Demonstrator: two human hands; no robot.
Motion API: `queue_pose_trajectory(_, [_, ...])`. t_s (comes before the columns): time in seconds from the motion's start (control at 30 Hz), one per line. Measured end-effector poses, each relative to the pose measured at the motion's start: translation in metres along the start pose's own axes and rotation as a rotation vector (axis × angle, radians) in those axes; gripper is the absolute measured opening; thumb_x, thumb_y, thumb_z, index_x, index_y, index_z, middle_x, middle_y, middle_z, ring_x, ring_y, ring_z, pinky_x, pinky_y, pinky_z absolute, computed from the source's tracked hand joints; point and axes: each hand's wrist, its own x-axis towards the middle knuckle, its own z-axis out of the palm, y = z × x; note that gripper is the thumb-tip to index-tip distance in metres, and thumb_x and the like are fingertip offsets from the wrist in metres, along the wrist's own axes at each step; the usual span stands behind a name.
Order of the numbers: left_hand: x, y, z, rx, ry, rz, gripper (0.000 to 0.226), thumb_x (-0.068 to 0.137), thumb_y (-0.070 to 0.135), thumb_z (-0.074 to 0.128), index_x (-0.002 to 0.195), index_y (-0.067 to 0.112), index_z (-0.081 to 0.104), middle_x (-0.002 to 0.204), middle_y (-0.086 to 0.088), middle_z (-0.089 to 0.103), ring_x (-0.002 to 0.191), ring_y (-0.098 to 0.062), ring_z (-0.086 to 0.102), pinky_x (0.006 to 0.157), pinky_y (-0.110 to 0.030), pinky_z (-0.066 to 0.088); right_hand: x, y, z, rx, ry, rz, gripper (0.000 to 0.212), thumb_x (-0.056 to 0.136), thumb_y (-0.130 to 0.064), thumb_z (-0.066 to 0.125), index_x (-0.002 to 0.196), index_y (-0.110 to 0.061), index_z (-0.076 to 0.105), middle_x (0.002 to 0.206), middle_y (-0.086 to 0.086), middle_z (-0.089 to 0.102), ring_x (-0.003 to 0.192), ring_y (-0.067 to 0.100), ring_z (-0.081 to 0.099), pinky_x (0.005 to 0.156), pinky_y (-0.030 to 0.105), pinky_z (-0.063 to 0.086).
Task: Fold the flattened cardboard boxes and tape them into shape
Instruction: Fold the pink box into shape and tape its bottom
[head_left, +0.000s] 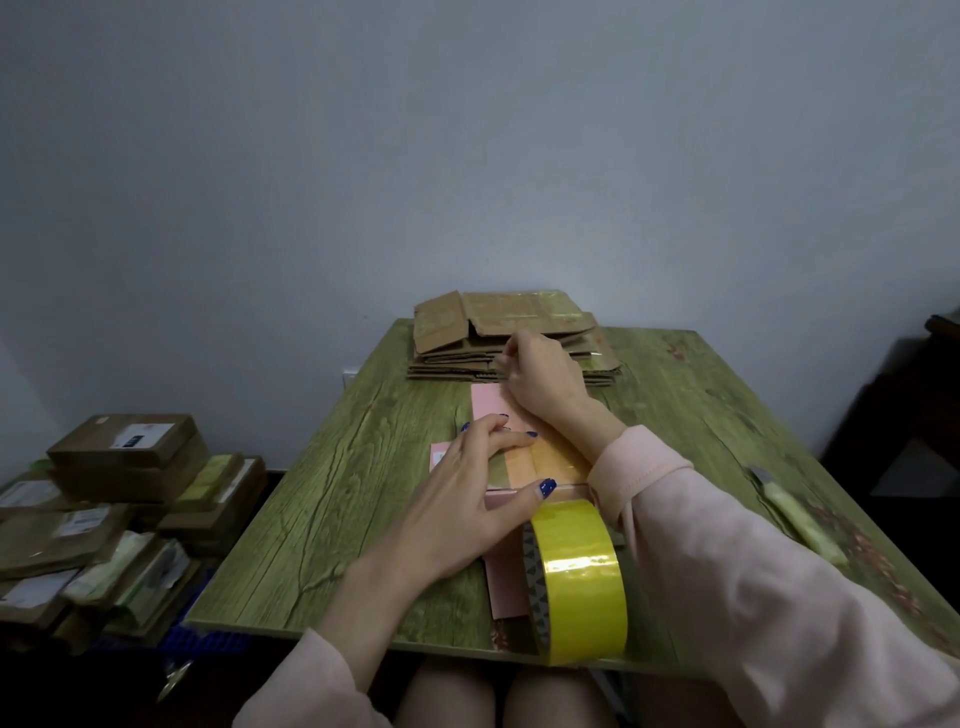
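Observation:
A pink cardboard box (488, 402) lies in the middle of the green wood-grain table (337, 493). A strip of yellow tape (545, 457) runs along its top. My left hand (467, 499) rests flat on the box with its fingers spread and its thumb at the near edge. My right hand (540, 379) is at the box's far end, fingers curled and tips together, apparently pinching the tape's end. A roll of yellow tape (582, 577) stands on edge at the table's front. A stack of flattened brown cardboard boxes (452, 322) sits at the far edge.
A utility knife (795, 512) with a pale handle lies on the table's right side. Several taped brown parcels (124, 452) are piled on the floor to the left. A grey wall stands behind the table, and dark furniture is at the right.

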Motion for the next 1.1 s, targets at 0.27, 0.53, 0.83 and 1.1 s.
queue_pose_trajectory(0.27, [0.000, 0.002, 0.000, -0.031, -0.007, -0.029, 0.080, 0.067, 0.074, 0.033, 0.134, 0.031, 0.026, 0.144, 0.018, 0.036, 0.130, 0.005, 0.027, 0.095, -0.016, 0.024, -0.001, -0.001, 0.005, -0.239, -0.049, -0.108, 0.025, 0.098, -0.023, 0.041, 0.114, -0.007, 0.052, 0.113, 0.011, 0.058, 0.106, 0.031, 0.053, 0.077, 0.040, 0.043])
queue_pose_trajectory(0.53, [0.003, 0.006, 0.002, -0.259, 0.063, -0.136, 0.070, 0.068, 0.053, 0.072, 0.124, 0.038, 0.031, 0.133, 0.020, 0.047, 0.129, -0.004, 0.038, 0.107, -0.030, 0.032, 0.002, 0.003, 0.009, -0.126, -0.134, -0.023, 0.020, 0.099, -0.025, 0.040, 0.111, -0.012, 0.048, 0.108, 0.016, 0.062, 0.097, 0.036, 0.057, 0.070, 0.038, 0.038])
queue_pose_trajectory(0.83, [0.001, 0.012, -0.010, -0.071, 0.089, -0.042, 0.075, 0.066, 0.054, 0.070, 0.132, 0.035, 0.039, 0.118, 0.016, 0.035, 0.118, 0.004, 0.039, 0.092, -0.010, 0.034, 0.005, 0.005, 0.009, -0.063, -0.152, 0.016, 0.021, 0.099, -0.027, 0.042, 0.112, -0.013, 0.050, 0.110, 0.016, 0.062, 0.102, 0.037, 0.055, 0.073, 0.038, 0.037])
queue_pose_trajectory(1.1, [0.013, 0.002, -0.013, 0.148, -0.169, 0.157, 0.080, 0.076, 0.068, 0.025, 0.145, 0.028, 0.030, 0.144, 0.024, 0.021, 0.138, 0.008, 0.007, 0.112, -0.012, -0.001, 0.007, 0.008, 0.010, -0.044, -0.160, 0.024, 0.022, 0.099, -0.027, 0.042, 0.113, -0.013, 0.050, 0.110, 0.016, 0.062, 0.103, 0.036, 0.056, 0.073, 0.037, 0.037])
